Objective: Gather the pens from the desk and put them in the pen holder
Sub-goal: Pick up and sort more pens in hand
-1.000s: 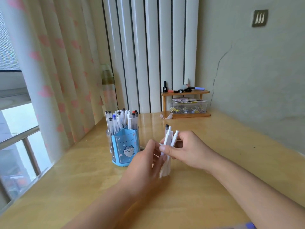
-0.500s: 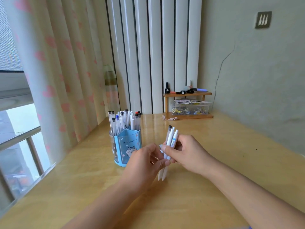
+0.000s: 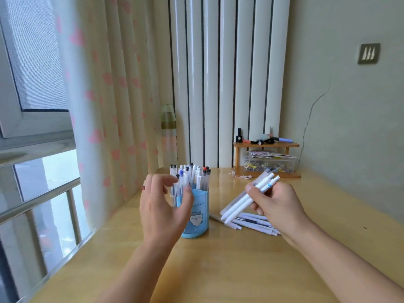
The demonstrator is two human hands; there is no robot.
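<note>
A blue pen holder (image 3: 197, 217) with a cartoon face stands on the wooden desk (image 3: 218, 270), packed with several upright pens (image 3: 192, 176). My left hand (image 3: 161, 206) hovers in front of the holder's left side, fingers spread and loosely curved, holding nothing. My right hand (image 3: 277, 206) grips a bundle of white pens (image 3: 247, 200), tilted with their tips down to the left and their tops up to the right. Several more white pens (image 3: 253, 223) lie flat on the desk under that bundle, partly hidden by my right hand.
A small wooden shelf (image 3: 265, 145) with a clear box of clips (image 3: 270, 165) stands at the back by the wall. A curtain (image 3: 105, 106) and a window (image 3: 37, 171) run along the desk's left edge. A bottle (image 3: 168, 132) stands behind the holder.
My left hand let go of the pen bundle and moved left to the holder. My right hand carried the bundle to the right and tilted it; the pens lying on the desk came into view.
</note>
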